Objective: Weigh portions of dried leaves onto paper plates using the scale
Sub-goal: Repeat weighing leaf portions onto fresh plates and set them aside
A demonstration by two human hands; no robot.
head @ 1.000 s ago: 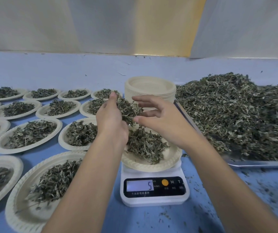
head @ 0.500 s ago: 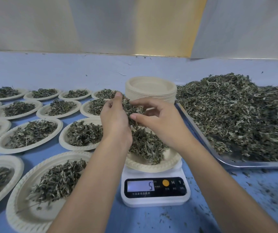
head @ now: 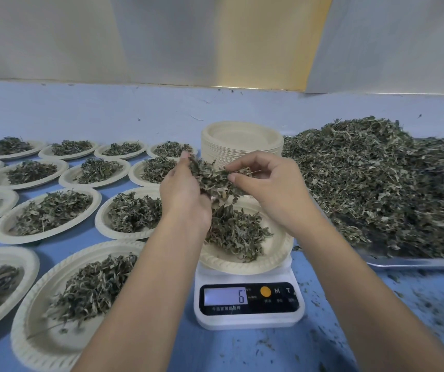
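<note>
Worktop: blue, with leaf crumbs scattered over its near right.
Scale: one, white, nearest the person; its display reads 6.
Plate on the scale: one, sitting on the pan with a loose portion of dried leaves in it.
Left hand: above the plate's left side, its grip curled round a clump of leaves.
Right hand: just right of the left hand, its grip a thumb-and-forefinger pinch on the same clump.
Step in hand: probably topping up the portion from the clump.
Doing it well: let go of only a few leaves at a time, straight over the plate's middle. Keep both hands and forearms off the plate and pan so the reading is true. Let the figure settle before adding more. The target weight is not shown.
Filled plates: thirteen in view on the left, in four rows from near to far; three are cut by the left edge.
Stack of empty plates: one, just beyond the hands; its plates are too tightly nested to count.
Tray: one, metal, on the right, carrying one big heap of dried leaves.
</note>
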